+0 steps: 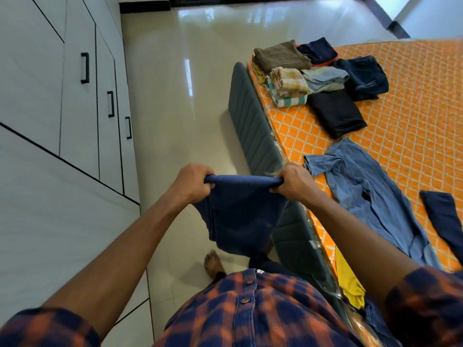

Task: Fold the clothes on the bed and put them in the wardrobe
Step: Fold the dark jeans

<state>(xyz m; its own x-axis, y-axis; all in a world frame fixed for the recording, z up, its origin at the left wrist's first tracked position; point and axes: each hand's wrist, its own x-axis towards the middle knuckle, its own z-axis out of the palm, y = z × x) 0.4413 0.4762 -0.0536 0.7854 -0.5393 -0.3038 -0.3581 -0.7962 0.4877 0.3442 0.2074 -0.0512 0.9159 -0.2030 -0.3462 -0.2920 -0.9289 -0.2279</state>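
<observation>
Beside bed (pixel 413 121), left hand (pixel 193 181) and right hand (pixel 295 181) fingers (pixel 280 189) pinch navy garment (pixel 240 209), perhaps trousers.

The garment (pixel 240 214) out in front is dark navy. The bed sheet (pixel 413 101) is orange with a white lattice — on it a pale blue denim shirt (pixel 363 191), a black cloth (pixel 335 113), a brown cloth (pixel 280 56) and a cream-and-yellow checked towel (pixel 288 81). The wardrobe (pixel 37 83) is white, its handles (pixel 85 68) black; the floor (pixel 188 83) cream. The worn shirt (pixel 263 311) — orange-and-navy checks.
</observation>
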